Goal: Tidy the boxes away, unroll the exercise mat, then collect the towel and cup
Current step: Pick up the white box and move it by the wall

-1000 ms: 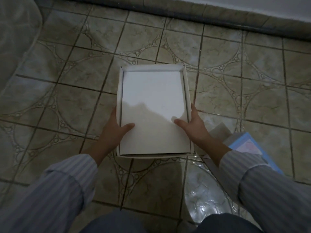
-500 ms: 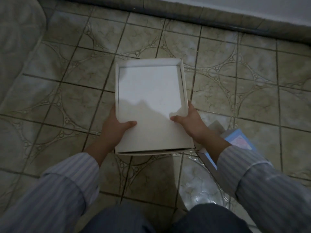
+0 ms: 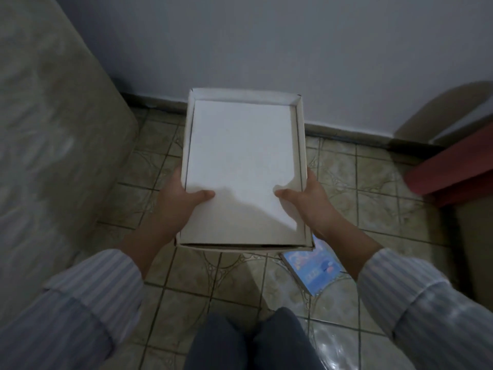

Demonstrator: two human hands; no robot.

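Left hand [image 3: 178, 201] and right hand [image 3: 309, 200] clamp white box [image 3: 241, 166] by side walls, thumbs inside, box held off floor [image 3: 368, 209] near wall. Advice: keep level, carry clear of blue box [image 3: 312, 271] lying on floor.

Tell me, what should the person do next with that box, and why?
Probably carry the box off to wherever boxes go. Both the left hand and right hand grip its sides, thumbs inside, and it is held above the floor. A blue box lies below on the tiles, likely next.
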